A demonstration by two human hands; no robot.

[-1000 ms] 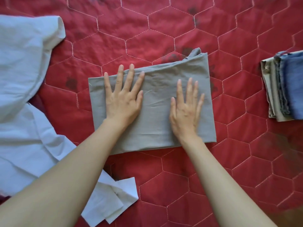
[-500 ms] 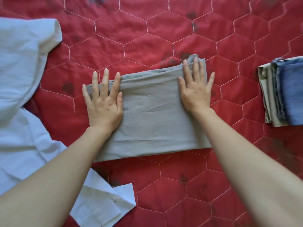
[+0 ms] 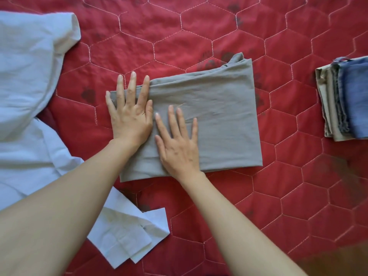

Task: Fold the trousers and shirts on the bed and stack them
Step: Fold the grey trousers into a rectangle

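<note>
Grey folded garment [image 3: 209, 116] lies mid-bed on the red quilted bedspread [image 3: 199, 32]. Left hand [image 3: 130, 116] lies flat on its left end, fingers straight, grip released, fingertips over the far edge. Right hand [image 3: 179, 142] lies flat just beside it on the near-left part, also released, pressing the cloth. Unfolded white shirt [image 3: 25, 96] sprawls at left, its hem partly under the left forearm. Stack of folded clothes [image 3: 346, 98], blue denim over beige, sits at the right edge, well apart. No readable labels.
</note>
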